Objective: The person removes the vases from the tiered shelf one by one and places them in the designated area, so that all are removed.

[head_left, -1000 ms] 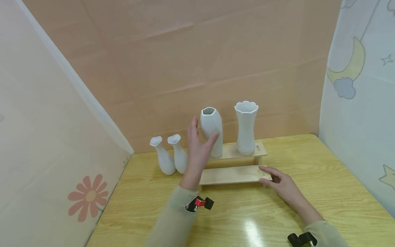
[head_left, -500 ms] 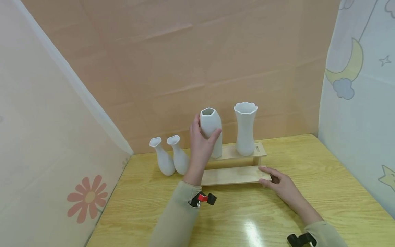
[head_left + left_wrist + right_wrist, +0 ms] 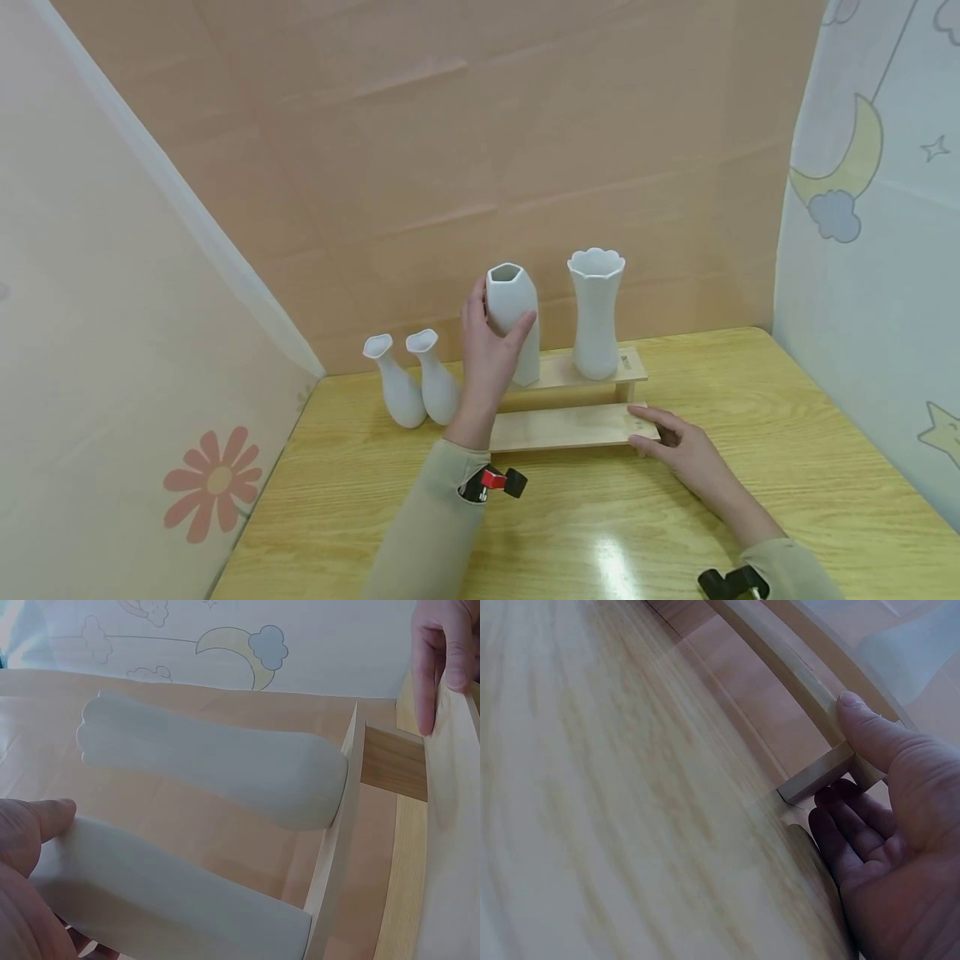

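A white vase with a five-sided mouth (image 3: 513,304) stands upright at the left part of the upper step of a wooden stand (image 3: 570,427). My left hand (image 3: 487,362) grips this vase, fingers behind its left side and thumb across its front; the left wrist view shows the vase base (image 3: 277,930) against the step. My right hand (image 3: 693,454) holds the right end of the lower step, and in the right wrist view the thumb of that hand (image 3: 907,817) lies on the board's edge. To the right on the upper step stands a vase with a scalloped rim (image 3: 597,321).
Two small white narrow-necked vases (image 3: 401,392) (image 3: 438,387) stand side by side on the wooden table (image 3: 337,500), left of the stand. An orange-brown backdrop (image 3: 525,150) rises behind, with patterned panels (image 3: 885,317) at both sides.
My left hand has moved slightly right and closed round the five-sided vase; a second ago its fingers were spread beside it. My right hand has stayed on the lower step.
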A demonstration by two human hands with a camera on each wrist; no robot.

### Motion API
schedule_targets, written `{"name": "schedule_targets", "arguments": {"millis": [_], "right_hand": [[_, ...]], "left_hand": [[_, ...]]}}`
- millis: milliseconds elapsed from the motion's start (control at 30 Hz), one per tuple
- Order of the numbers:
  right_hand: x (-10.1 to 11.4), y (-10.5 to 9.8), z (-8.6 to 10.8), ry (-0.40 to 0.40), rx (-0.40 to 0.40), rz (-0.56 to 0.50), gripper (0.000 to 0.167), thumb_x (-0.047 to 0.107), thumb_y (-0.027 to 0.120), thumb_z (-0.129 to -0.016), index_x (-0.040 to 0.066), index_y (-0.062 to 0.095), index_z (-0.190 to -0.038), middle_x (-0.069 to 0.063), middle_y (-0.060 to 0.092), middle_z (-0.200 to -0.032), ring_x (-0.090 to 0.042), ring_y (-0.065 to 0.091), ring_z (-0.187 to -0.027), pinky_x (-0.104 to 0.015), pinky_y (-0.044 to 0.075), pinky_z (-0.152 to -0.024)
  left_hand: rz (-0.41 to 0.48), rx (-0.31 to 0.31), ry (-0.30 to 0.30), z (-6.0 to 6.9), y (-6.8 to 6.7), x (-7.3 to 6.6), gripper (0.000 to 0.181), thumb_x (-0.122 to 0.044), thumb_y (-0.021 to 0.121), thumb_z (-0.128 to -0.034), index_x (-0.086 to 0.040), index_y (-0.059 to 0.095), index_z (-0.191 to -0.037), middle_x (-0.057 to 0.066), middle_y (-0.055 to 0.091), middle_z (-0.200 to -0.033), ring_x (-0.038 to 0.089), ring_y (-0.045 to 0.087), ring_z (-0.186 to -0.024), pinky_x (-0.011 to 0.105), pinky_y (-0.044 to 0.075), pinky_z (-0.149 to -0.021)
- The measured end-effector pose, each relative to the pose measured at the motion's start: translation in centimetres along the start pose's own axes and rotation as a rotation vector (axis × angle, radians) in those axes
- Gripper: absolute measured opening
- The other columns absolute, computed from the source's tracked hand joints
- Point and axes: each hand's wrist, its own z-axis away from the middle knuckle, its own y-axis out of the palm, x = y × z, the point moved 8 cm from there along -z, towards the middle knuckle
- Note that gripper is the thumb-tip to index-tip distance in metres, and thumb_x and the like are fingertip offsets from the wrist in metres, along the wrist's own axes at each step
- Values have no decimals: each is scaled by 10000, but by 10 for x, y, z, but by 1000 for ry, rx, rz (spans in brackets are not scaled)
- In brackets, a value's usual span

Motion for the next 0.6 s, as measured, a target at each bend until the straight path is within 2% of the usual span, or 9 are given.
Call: {"name": "schedule_targets", "arguments": {"millis": [300, 600], "right_hand": [[2, 2, 1, 4, 8, -8, 666, 356, 793, -1048, 114, 559, -1622, -248, 379, -1726, -498, 294, -1600, -21, 349, -994], [-1, -1, 1, -3, 14, 2, 667, 380, 776, -1058, 120, 551, -1628, -236, 372, -1734, -502, 294, -1600, -27, 355, -998]], "left_hand": [[46, -24, -9, 4, -6, -4, 830, -179, 923, -934, -177, 485, -1639, 92, 544, -1477, 290, 573, -1378, 523, 526, -1141], [67, -37, -3, 15, -17, -10, 811, -226, 917, -940, -210, 497, -1633, 58, 560, -1474, 298, 587, -1350, 548, 527, -1123]]}}
